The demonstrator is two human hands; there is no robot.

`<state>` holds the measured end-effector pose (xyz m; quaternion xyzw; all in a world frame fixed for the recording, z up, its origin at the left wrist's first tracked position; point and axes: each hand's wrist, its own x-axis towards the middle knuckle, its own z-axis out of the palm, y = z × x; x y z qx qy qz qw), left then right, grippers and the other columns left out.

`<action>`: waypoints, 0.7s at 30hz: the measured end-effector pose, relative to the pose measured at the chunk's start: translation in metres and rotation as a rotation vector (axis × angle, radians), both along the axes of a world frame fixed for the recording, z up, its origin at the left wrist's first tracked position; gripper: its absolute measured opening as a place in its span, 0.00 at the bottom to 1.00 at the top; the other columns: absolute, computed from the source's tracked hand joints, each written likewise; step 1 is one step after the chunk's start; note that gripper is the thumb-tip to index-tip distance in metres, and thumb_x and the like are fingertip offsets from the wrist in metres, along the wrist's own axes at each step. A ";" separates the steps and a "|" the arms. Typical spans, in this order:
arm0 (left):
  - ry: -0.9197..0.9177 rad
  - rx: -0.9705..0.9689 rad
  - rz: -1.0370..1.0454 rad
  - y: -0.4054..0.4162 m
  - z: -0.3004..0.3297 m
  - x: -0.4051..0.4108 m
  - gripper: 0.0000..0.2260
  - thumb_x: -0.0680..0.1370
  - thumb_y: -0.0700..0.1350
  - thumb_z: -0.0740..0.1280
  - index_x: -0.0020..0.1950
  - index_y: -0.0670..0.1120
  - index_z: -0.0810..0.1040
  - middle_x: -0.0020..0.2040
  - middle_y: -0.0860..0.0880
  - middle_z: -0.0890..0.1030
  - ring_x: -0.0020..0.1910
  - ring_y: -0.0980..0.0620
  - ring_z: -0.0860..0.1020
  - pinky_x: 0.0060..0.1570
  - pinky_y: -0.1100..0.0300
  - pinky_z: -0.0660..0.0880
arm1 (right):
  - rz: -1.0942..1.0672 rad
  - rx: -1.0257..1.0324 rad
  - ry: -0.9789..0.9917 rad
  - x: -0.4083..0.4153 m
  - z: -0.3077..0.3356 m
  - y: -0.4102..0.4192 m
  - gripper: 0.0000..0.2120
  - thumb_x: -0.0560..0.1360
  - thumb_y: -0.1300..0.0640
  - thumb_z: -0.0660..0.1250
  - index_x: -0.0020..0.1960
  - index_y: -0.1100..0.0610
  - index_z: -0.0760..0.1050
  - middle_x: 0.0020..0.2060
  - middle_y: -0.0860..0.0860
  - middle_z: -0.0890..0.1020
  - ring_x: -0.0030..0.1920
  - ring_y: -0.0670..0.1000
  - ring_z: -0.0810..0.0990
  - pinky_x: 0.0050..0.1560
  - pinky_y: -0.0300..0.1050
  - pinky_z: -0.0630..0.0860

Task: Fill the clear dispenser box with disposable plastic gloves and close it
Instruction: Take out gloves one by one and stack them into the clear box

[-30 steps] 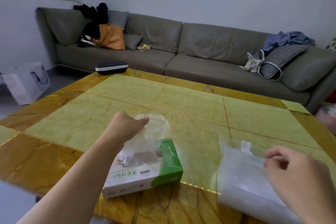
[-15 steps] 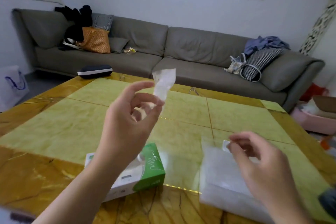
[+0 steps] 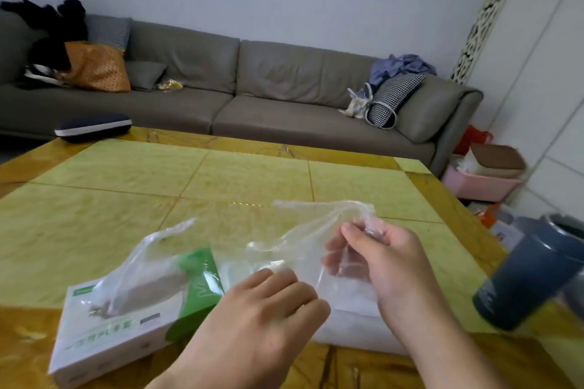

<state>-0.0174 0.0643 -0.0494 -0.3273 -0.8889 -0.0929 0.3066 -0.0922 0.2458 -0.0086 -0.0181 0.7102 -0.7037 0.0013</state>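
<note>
A thin clear plastic glove (image 3: 303,230) is stretched between my two hands above the table. My right hand (image 3: 388,265) pinches its bunched upper end. My left hand (image 3: 262,319) is curled over its lower edge, knuckles up. Under both hands lies a flat translucent white box or pack (image 3: 347,325); I cannot tell whether it is open. At the lower left lies a white and green glove carton (image 3: 120,325), with another clear glove (image 3: 148,262) sticking up out of its top.
The yellow-green stone table (image 3: 221,186) reaches to a grey sofa (image 3: 284,110). A dark blue cup (image 3: 524,278) stands at the table's right edge, near my right hand. A dark case (image 3: 93,127) lies at the far left corner. A pink bin (image 3: 480,186) sits on the floor at right.
My left hand has come down from its raised position with the glove, to in front of my right hand. My right hand has left the translucent pack and now grips the glove.
</note>
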 end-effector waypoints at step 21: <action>-0.754 1.117 0.145 -0.017 0.036 -0.012 0.05 0.76 0.48 0.75 0.49 0.48 0.86 0.45 0.50 0.87 0.46 0.54 0.85 0.52 0.54 0.80 | 0.465 -0.063 -0.027 0.008 0.008 0.004 0.06 0.81 0.65 0.67 0.53 0.68 0.81 0.41 0.68 0.84 0.32 0.63 0.84 0.30 0.48 0.80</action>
